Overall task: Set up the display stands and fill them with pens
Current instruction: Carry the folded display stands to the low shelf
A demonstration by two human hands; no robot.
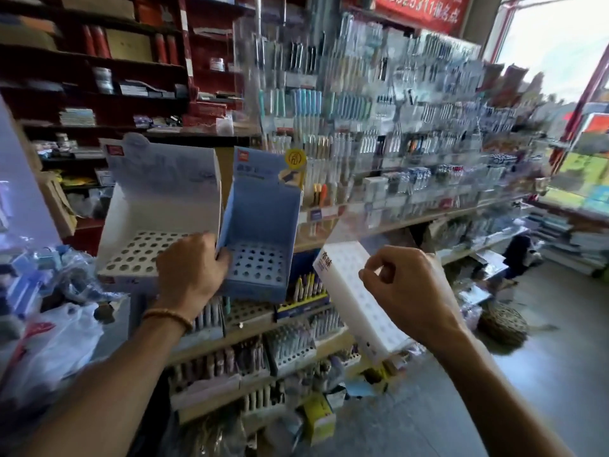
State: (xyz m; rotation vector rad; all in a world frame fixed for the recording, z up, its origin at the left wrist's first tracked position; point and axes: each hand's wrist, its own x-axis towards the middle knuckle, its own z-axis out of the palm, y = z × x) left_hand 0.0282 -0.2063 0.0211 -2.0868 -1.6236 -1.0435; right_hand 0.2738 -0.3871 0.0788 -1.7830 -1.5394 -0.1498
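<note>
1. Left hand (192,268) is up at chest height, back of the hand to the camera, fingers curled in a grip over the near left wall of the blue stand (260,239); the thumb side lies against the white stand (161,222) next to it.
2. Right hand (408,291) is raised to the right, thumb and forefinger pinching the upper edge of a white pen tray (356,291); the other fingers are loosely curled behind it.
3. That tray hangs tilted, its printed end up and to the left, its lower end pointing down at the floor.
4. Both forearms reach up from the bottom corners; a beaded bracelet (168,316) circles the left wrist.
5. The blue and white stands sit side by side, touching, backboards upright, their hole grids showing no pens.
6. Below them, stepped shelves (250,331) carry rows of pens in similar holders.
7. Behind, a tall rack of hanging pens (379,110), blurred.
8. A plastic bag (49,341) lies at the far left.
</note>
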